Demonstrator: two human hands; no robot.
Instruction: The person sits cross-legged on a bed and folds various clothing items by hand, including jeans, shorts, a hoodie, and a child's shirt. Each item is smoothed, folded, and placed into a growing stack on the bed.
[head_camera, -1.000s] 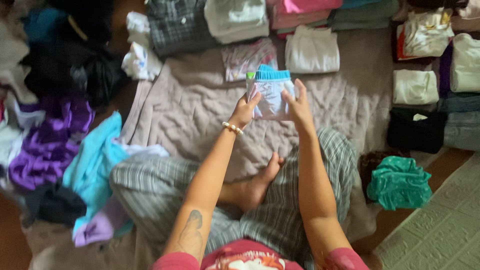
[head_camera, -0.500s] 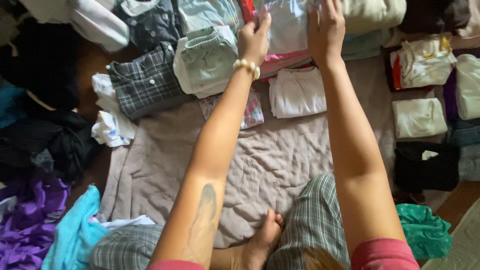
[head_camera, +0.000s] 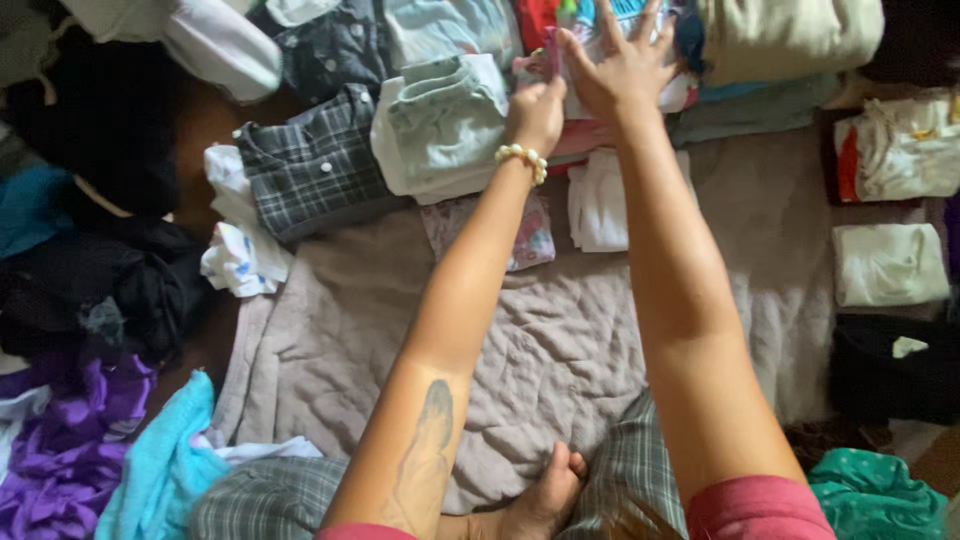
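Since half a second ago: right hand (head_camera: 625, 70) lifted off and splayed, no longer pinching the small folded garment (head_camera: 600, 30); left hand (head_camera: 537, 112) dropped a little, nearer the pile's front edge. View shifted slightly too.

Right hand now wide open, fingers fanned, palm flat down on the garment, gripping nothing; looks like pressing it flat on top of the stack. Left hand curled, knuckles up, bead bracelet (head_camera: 522, 158) at the wrist; fingertips tucked at the pink edge of the pile (head_camera: 580, 135). Closed on cloth or only resting there: cannot tell.

Garment: pale, blue band at the far end, mostly hidden under the right palm, on top of the pink folded stack at the far side of the blanket (head_camera: 400, 340). Directly beneath right hand, just beyond left hand.

Outward: pale green folded shorts (head_camera: 445, 120) just left of left hand, plaid shirt (head_camera: 310, 165) beside those. White folded piece (head_camera: 598, 200) and floral piece (head_camera: 530, 235) below the wrists, partly behind the forearms. Cream folded stack (head_camera: 790, 35) right of the right hand. More white folded pieces (head_camera: 888, 262) far right. Loose unsorted heap on the left: black, purple cloth (head_camera: 70, 440), turquoise cloth (head_camera: 160, 470). Bare foot (head_camera: 545, 495) and checked trousers at bottom.
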